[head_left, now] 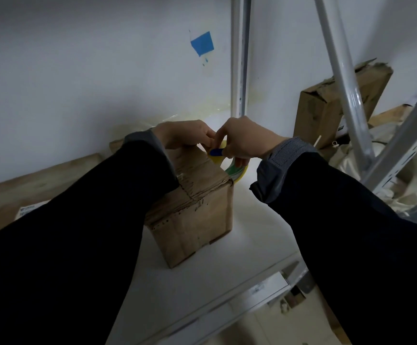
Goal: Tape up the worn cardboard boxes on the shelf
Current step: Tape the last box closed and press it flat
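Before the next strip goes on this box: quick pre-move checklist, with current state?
1. Box sits flat on the shelf: ok.
2. Left hand steadies the box's far top edge: ok.
3. Right hand holds the tape roll: ok.
4. Blue tool pinched at the tape: ok; blade state cannot tell.
5. Free tape end stuck to the box: cannot tell, hands hide it.
6. Top seam closed: cannot tell, sleeve covers part.
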The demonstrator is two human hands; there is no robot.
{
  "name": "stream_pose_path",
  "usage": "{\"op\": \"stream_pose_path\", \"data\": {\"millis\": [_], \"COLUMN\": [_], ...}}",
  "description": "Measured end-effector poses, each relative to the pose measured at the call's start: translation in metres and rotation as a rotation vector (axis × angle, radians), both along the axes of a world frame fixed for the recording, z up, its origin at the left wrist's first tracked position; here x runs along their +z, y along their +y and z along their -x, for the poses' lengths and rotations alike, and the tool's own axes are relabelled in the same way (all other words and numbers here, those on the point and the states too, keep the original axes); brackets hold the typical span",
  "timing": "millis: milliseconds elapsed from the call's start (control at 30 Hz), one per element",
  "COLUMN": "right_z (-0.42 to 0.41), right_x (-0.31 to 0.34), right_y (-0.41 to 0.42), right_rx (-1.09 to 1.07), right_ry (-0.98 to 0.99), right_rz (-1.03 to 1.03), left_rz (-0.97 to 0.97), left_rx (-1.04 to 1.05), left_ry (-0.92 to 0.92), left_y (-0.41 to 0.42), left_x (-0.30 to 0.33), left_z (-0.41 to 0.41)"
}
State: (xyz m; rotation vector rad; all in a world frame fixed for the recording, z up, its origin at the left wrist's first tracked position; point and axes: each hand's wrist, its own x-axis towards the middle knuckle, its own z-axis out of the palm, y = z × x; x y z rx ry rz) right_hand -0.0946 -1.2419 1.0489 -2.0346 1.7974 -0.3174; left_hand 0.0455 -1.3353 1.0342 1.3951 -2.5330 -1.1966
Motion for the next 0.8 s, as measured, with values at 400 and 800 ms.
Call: {"op": "stream_pose_path", "data": {"millis": [400,800], "right_z": [0.001,0.003], "right_x": [0.005,0.011], "right_y": [-0.008,-0.008], "right_rx": [0.052,0.096], "right_ry": [0.039,0.092], "right_rz": [-0.034,-0.045], "left_rz": [0.016,-0.015], "left_rx": [0.009,0.006], "left_ry": [-0.025,0.017], "left_y": [-0.003,-0.004], "left_x": [-0.002,-0.003], "left_z": [0.001,-0.001]}}
